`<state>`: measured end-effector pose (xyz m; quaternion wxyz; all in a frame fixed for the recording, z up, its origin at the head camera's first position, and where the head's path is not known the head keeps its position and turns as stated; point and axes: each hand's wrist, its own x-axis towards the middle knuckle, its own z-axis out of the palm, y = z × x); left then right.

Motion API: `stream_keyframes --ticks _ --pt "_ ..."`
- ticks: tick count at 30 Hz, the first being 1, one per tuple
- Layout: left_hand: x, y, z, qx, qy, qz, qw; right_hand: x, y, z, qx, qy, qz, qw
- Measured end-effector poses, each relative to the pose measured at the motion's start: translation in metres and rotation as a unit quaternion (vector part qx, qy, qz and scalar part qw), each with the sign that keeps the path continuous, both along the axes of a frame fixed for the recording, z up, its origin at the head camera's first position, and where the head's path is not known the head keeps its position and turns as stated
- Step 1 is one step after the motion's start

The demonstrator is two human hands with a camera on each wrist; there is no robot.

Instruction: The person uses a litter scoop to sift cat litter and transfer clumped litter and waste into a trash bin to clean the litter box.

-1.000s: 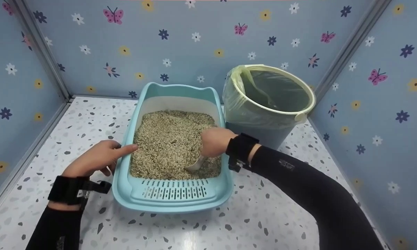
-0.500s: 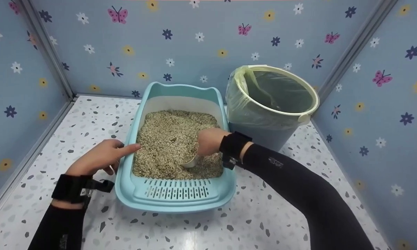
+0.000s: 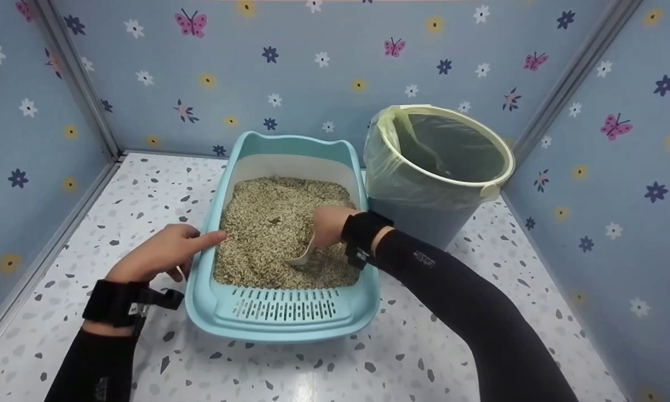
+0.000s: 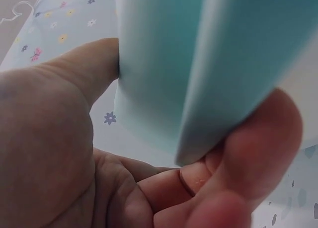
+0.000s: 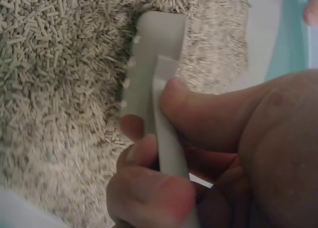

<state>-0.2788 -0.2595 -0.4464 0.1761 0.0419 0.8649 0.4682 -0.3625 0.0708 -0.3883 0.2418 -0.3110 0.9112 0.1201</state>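
Note:
A light blue litter box (image 3: 282, 330) holds a bed of pellet cat litter (image 3: 262, 240). My left hand (image 3: 164, 251) grips the box's left rim, thumb over the top and fingers curled beneath the lip, as the left wrist view shows. Over the right part of the litter, my right hand (image 3: 330, 226) holds a pale litter scoop (image 3: 302, 259) by its handle. In the right wrist view the scoop's blade (image 5: 156, 54) is partly sunk in the pellets, with thumb and fingers wrapped about the handle. A small dark clump (image 3: 274, 221) lies on the litter's surface.
A bin (image 3: 419, 218) lined with a yellowish translucent bag (image 3: 407, 187) stands close against the box's right side. Flower-patterned panels (image 3: 312, 72) rise behind and on both sides. The speckled white floor (image 3: 245, 371) extends in front.
My right hand has drawn the scoop slightly leftward through the litter. A dark clump now shows left of that hand. The left hand stays on the rim.

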Motion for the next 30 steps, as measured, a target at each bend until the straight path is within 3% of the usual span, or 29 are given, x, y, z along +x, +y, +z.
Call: stream_keyframes --ticks 1,2,11,23,30 --pt "0.000 0.000 0.000 0.000 0.001 -0.001 1.0000 -0.001 -0.001 -0.003 -0.059 -0.012 -0.055 0.9967" --pt "0.001 0.001 0.000 0.001 0.001 -0.003 1.0000 -0.002 -0.002 -0.006 -0.069 -0.016 -0.058 0.9958" --pt "0.001 0.004 0.003 0.004 0.004 -0.005 1.0000 -0.011 -0.010 -0.022 -0.064 -0.003 -0.037 0.9973" --pt "0.001 0.002 0.002 0.004 0.004 -0.003 1.0000 -0.013 -0.014 -0.041 -0.168 -0.012 -0.061 0.9838" --pt "0.001 -0.002 0.002 0.006 0.002 -0.002 1.0000 -0.013 -0.016 -0.044 -0.188 -0.007 -0.057 0.9805"
